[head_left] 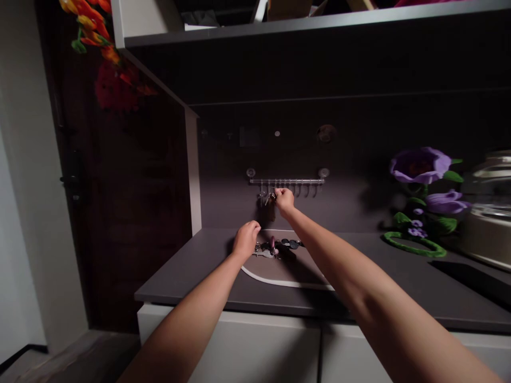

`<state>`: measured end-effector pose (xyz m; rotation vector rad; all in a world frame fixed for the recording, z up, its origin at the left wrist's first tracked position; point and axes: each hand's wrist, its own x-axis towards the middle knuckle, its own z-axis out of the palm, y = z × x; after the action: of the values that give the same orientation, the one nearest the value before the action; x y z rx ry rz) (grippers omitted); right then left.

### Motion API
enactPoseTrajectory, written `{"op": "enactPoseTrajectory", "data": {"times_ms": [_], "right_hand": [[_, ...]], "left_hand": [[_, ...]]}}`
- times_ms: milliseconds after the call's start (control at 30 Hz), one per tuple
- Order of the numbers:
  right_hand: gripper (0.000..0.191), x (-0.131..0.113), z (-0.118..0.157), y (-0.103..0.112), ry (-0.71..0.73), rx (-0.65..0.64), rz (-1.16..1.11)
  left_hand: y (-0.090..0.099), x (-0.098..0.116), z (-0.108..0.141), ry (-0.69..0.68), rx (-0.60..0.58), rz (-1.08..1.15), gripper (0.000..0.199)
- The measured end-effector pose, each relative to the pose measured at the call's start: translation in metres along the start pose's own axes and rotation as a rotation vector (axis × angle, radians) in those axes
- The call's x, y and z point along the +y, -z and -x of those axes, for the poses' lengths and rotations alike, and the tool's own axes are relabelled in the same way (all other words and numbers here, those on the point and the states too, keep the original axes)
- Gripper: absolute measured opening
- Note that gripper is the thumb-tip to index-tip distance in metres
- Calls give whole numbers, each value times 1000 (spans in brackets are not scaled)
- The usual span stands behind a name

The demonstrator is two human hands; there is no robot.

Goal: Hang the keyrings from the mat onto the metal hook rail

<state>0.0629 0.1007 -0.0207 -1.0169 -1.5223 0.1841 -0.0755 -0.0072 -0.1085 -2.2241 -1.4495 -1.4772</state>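
While a small bunch of keys [271, 205] dangles just below the left part of the clear hook rail [287, 181], the right hand [285, 201] appears to pinch its top; whether the ring already sits on a hook is hidden. The step in hand looks like lining that bunch up with the rail's hooks, and a next move there would call for a steady fingertip grip and a small, careful shift. Lower and left of the rail, the left hand [245, 238] has its fingers drawn together; I cannot tell whether they grasp anything. Below the rail, more keys [266, 254] and dark fobs [290, 243] lie on a white-rimmed mat [279, 282]. Well right of the rail stand purple flowers [421, 165], with a glass jar [489, 213] beyond them.
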Motion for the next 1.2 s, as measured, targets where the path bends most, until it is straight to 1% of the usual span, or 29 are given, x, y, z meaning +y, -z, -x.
{"op": "enactPoseTrajectory", "data": {"times_ms": [100,133,400,567,733,1000,1100,1200], "right_hand": [[40,-1,-3,-5,-170,131,-48],[36,-1,-4,-8,-197,150,-66],[26,0,-9,-24,-279,228,-119],[25,1,-10,-25,-292,242,-129],[25,-1,-8,-24,-302,266,-70],[20,-3,1,-21,-318,217,-106],[20,1,4,-20,-324,207,-145],[21,8,3,-21,-299,191,-190]], "left_hand": [[-1,-2,0,-6,1,-9,18],[-1,-2,0,-6,-1,-15,18],[1,1,0,35,-15,-73,18],[2,1,0,45,-18,-78,18],[2,0,0,26,-7,-76,18],[0,-6,-1,19,6,-71,17],[-1,-7,-1,22,10,-68,18],[-1,-7,-1,24,9,-69,18]]}}
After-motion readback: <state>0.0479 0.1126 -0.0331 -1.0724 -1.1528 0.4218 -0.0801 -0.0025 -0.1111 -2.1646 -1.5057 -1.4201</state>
